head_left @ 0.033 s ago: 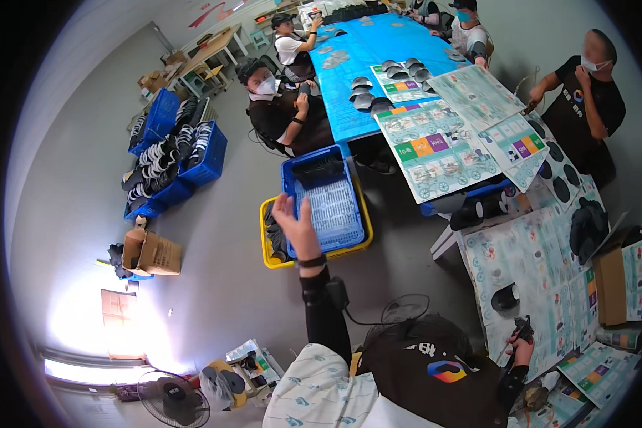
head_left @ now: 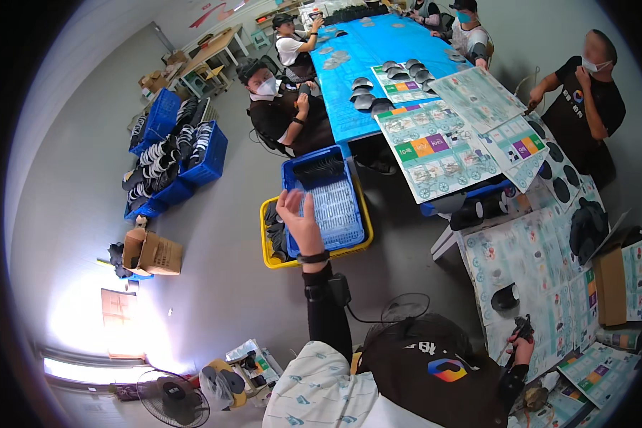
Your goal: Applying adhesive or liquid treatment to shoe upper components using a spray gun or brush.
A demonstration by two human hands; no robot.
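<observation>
Your right hand [head_left: 523, 351] is closed around a black gun-shaped tool [head_left: 523, 328] at the near edge of the sheet-covered surface [head_left: 542, 282]; the grip looks chosen to keep its nose pointing away from you. Just beyond it, apart from the tool, a black cup-shaped piece [head_left: 505, 297] rests on the printed sheets, which probably guard the surface beneath. Your left hand [head_left: 303, 228] is raised and empty, fingers spread and slightly curled, in front of the blue basket [head_left: 328, 207]. That basket sits over a yellow crate [head_left: 367, 227], seemingly to save floor space; dark curved pieces [head_left: 319, 168] line its far end, and more dark pieces show in the crate's left side. Farther left, blue crates [head_left: 210, 164] hold piled black-and-white pieces [head_left: 157, 160]. You can't tell what the cardboard box [head_left: 160, 255] near them contains.
</observation>
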